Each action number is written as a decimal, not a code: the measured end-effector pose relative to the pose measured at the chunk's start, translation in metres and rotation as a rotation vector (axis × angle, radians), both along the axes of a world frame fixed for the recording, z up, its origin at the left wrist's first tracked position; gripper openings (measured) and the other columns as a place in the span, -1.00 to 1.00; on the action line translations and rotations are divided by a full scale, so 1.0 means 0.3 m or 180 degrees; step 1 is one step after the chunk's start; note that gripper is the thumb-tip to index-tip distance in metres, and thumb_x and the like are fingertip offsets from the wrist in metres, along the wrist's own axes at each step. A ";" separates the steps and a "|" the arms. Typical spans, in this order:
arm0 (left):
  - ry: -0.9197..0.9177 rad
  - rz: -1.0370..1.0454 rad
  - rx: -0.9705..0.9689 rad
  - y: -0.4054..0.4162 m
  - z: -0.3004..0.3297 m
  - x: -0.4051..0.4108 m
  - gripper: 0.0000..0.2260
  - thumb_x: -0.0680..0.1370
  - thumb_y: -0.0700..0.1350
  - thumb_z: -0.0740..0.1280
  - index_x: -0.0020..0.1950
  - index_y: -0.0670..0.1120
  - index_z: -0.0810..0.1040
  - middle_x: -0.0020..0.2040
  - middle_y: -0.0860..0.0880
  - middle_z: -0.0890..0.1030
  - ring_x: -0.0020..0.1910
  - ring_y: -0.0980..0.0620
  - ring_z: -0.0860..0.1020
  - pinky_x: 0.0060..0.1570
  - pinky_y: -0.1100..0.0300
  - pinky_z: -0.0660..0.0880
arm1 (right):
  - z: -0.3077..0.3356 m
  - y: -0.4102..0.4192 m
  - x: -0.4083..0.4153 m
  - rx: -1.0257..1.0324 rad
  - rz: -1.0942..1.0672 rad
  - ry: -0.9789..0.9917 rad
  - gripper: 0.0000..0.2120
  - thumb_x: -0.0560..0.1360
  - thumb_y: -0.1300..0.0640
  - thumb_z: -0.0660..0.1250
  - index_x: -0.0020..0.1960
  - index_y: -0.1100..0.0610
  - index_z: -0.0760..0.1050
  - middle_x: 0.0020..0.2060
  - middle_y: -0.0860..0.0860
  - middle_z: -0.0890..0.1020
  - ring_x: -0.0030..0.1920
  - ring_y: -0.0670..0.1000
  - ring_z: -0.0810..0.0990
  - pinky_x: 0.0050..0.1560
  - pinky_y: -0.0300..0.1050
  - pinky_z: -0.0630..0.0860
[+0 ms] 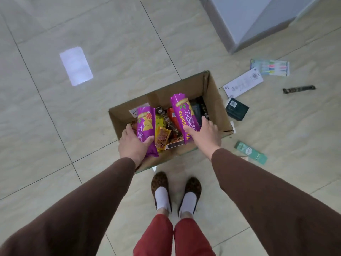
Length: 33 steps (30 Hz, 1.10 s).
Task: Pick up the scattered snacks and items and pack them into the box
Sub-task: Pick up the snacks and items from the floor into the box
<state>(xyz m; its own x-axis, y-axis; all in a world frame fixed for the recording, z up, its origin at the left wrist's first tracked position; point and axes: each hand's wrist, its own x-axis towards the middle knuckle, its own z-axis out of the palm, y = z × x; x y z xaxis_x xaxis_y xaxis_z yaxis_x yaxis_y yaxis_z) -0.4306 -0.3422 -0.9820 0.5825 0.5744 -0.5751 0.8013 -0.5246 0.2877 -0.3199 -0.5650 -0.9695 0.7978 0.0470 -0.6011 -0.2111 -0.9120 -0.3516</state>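
An open cardboard box stands on the tiled floor in front of my feet, holding several snack packets. My left hand grips a purple chip bag over the box's near left side. My right hand holds a second purple chip bag over the box's right half, thumb and fingers around its lower end. Scattered on the floor to the right lie a dark small box, a white flat package, a toothbrush pack, a dark snack bar and a green packet.
A grey-white cabinet corner stands at the upper right beyond the scattered items. My feet in patterned slippers are just behind the box. A bright light reflection marks the floor tiles at the left.
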 end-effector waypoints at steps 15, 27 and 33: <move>-0.0329 -0.1869 -0.0197 -0.404 0.118 0.218 -0.36 0.55 0.03 0.37 0.56 -0.09 0.20 0.49 -0.12 0.32 0.45 -0.14 0.28 0.40 -0.03 0.29 | 0.068 -0.470 -0.158 0.0021 -0.0738 -0.0222 -0.53 0.56 -0.02 0.30 0.42 0.07 0.36 0.32 0.06 0.48 0.32 0.10 0.41 0.28 0.04 0.40; -0.0285 -0.2598 -0.0199 -1.050 0.118 0.416 -0.48 0.53 -0.02 0.40 0.43 -0.10 0.33 0.35 -0.10 0.42 0.31 -0.12 0.39 0.31 0.01 0.37 | -0.015 -1.163 -0.082 -0.0016 -0.1224 -0.0187 -0.57 0.52 0.05 0.35 0.36 0.10 0.41 0.26 0.10 0.50 0.25 0.15 0.42 0.21 0.06 0.42; -0.0303 -0.2502 -0.0220 -1.296 0.082 0.557 -0.41 0.52 -0.03 0.41 0.49 -0.09 0.30 0.39 -0.12 0.40 0.33 -0.15 0.38 0.34 -0.02 0.34 | -0.031 -1.384 0.130 0.0020 -0.1157 -0.0326 -0.54 0.51 0.04 0.35 0.39 0.09 0.41 0.31 0.10 0.49 0.32 0.15 0.41 0.28 0.04 0.40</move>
<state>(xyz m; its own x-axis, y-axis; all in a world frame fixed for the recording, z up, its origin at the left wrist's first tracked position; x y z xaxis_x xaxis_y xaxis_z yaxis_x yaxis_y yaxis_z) -0.2636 -0.7311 -0.9573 0.8510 -0.0606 -0.5216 0.1739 -0.9047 0.3889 -0.2810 -0.9801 -0.9789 0.8190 -0.2468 -0.5180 -0.4840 -0.7819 -0.3929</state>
